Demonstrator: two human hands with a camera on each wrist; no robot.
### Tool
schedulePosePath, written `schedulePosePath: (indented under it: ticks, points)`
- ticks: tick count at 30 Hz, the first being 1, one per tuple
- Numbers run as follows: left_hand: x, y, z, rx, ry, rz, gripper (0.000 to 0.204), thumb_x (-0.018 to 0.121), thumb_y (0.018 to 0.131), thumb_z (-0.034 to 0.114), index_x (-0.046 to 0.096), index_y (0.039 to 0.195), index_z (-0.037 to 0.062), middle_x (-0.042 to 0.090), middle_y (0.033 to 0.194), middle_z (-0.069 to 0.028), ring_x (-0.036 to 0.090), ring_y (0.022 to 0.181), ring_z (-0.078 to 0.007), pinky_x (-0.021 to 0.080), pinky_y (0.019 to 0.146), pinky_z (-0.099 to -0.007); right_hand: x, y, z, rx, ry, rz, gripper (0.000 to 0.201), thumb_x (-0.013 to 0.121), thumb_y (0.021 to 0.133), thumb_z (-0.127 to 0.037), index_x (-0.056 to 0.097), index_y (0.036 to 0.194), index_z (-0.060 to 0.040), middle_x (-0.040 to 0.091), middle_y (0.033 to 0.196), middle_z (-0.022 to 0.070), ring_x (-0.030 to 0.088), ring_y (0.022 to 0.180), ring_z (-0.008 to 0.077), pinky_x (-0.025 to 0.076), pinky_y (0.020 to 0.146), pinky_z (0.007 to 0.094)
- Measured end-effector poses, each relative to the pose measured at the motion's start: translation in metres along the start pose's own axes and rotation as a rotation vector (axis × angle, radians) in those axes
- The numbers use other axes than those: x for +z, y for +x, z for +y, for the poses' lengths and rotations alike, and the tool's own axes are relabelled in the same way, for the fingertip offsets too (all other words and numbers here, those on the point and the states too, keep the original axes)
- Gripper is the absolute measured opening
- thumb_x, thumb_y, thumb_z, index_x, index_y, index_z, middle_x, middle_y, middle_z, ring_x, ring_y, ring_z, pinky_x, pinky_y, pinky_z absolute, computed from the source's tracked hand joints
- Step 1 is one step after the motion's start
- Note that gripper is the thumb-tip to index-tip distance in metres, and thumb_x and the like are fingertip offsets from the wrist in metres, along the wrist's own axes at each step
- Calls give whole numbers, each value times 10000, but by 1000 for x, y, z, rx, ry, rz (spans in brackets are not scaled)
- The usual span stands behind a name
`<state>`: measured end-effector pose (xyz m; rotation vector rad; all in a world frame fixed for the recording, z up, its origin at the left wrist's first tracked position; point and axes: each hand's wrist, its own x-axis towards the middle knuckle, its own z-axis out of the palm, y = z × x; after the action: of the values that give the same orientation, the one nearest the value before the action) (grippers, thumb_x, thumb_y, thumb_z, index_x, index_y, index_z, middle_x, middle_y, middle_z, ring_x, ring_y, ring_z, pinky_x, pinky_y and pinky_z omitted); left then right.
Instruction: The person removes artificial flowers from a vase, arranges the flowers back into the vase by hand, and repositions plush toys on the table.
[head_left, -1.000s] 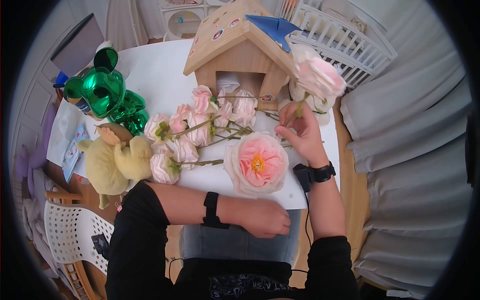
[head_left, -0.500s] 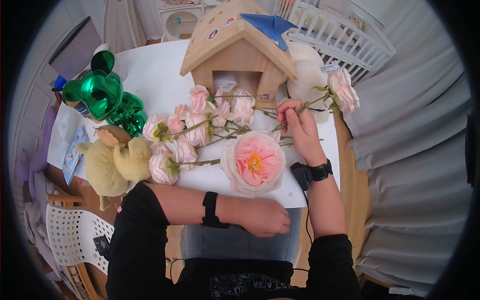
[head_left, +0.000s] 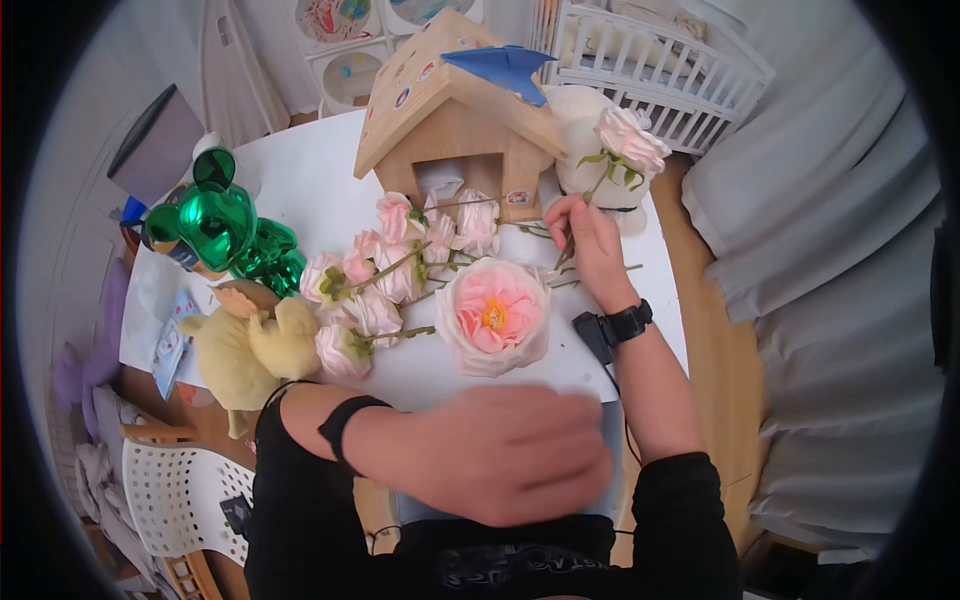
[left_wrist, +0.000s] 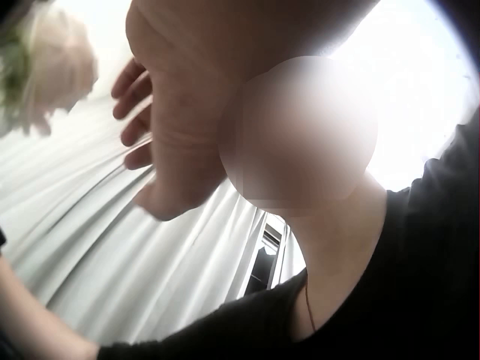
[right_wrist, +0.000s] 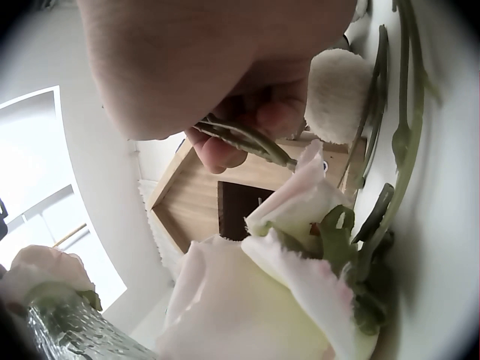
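My right hand (head_left: 590, 240) pinches the green stem (right_wrist: 251, 139) of a pale pink rose (head_left: 630, 140), whose bloom stands up and to the right over the white plush toy. In the head view my left hand (head_left: 510, 455) is blurred, raised in front of the table's near edge. The left wrist view has its fingers (left_wrist: 135, 109) loosely bent around nothing. A large, fully opened pink rose (head_left: 495, 315) faces upward between the hands. Several more pale roses (head_left: 375, 305) lie left of it, stems toward the right hand.
A wooden toy house (head_left: 455, 150) stands behind the flowers, a white plush (head_left: 590, 125) beside it. At left are a shiny green bear figure (head_left: 220, 225) and a yellow plush (head_left: 235, 350). A clear textured vessel (right_wrist: 71, 326) shows below a rose in the right wrist view.
My left hand has lifted from low by the table edge and come nearer the head camera. The rose in my right hand swung out to the right, then back to stand more upright.
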<state>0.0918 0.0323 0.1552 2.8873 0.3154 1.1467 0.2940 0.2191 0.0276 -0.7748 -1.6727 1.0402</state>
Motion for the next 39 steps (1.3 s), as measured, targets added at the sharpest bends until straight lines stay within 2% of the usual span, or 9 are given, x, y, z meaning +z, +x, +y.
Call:
schedulePosePath:
  ticks: [1, 3, 6, 10, 17, 19, 22, 32, 39]
  points:
    - [-14, 4, 1, -89, 194, 100, 432, 833, 808, 297, 763, 1167, 68, 669, 1138, -102, 662, 1106, -321, 581, 784, -397, 0, -1, 0, -8, -15, -14, 392, 420, 1205, -302, 630, 1046, -11, 577, 740, 2, 505, 692, 100, 419, 649, 274]
    - [-39, 19, 3, -373, 352, 13, 573, 902, 742, 277, 747, 1271, 119, 677, 1219, -125, 675, 1102, -404, 590, 847, -470, 1, -1, 3, -21, -33, -17, 407, 391, 1209, -325, 638, 1110, -18, 557, 766, -16, 480, 712, 86, 397, 664, 253]
    - [-47, 16, -19, -554, 401, -141, 705, 940, 715, 227, 699, 1372, 144, 688, 1255, -125, 696, 1093, -431, 585, 919, -494, 1, -1, 1, -18, -74, -15, 398, 372, 1210, -321, 641, 1201, -26, 535, 791, -30, 453, 734, 74, 377, 680, 233]
    - [-53, 6, -44, -790, 24, -353, 740, 953, 713, 184, 662, 1387, 94, 714, 1246, -158, 692, 1165, -391, 585, 944, -437, 2, -2, -6, 9, -61, -6, 294, 434, 1188, -234, 622, 1281, -27, 537, 804, -19, 458, 743, 80, 389, 688, 243]
    - [-51, 1, -70, -729, -81, -54, 623, 890, 799, 155, 676, 1374, 50, 698, 1193, -155, 686, 1125, -367, 556, 960, -412, 1, -2, 2, 48, -51, -5, 250, 592, 1130, -191, 627, 1316, -28, 563, 842, -25, 525, 795, 64, 431, 730, 234]
    - [-52, 2, -76, -679, -260, 2, 568, 851, 861, 153, 678, 1392, 49, 668, 1231, -131, 654, 1143, -314, 527, 976, -386, 4, -1, 3, 15, 36, 65, 220, 657, 1097, -171, 667, 1269, -35, 452, 763, -36, 526, 733, 56, 460, 683, 250]
    - [-54, 1, -82, -780, -335, -56, 479, 801, 916, 122, 696, 1377, 43, 646, 1266, -108, 622, 1172, -271, 502, 994, -366, 3, -2, -2, 32, 0, 55, 202, 632, 1112, -189, 675, 1242, -41, 496, 765, -40, 519, 730, 58, 449, 678, 248]
    - [-44, -4, -93, -741, -464, -40, 400, 767, 960, 122, 731, 1346, 23, 620, 1320, -106, 607, 1193, -260, 469, 1043, -366, -3, 1, 8, 45, 2, 73, 186, 627, 1109, -191, 697, 1188, -38, 585, 793, -39, 509, 735, 49, 402, 644, 251]
    - [-49, -11, -98, -468, -414, -175, 479, 801, 906, 148, 749, 1381, 123, 547, 1460, -142, 537, 1333, -315, 424, 1144, -431, 2, 0, 2, 51, 4, 89, 202, 675, 1080, -155, 695, 1231, -22, 652, 916, -18, 563, 788, 44, 484, 717, 237]
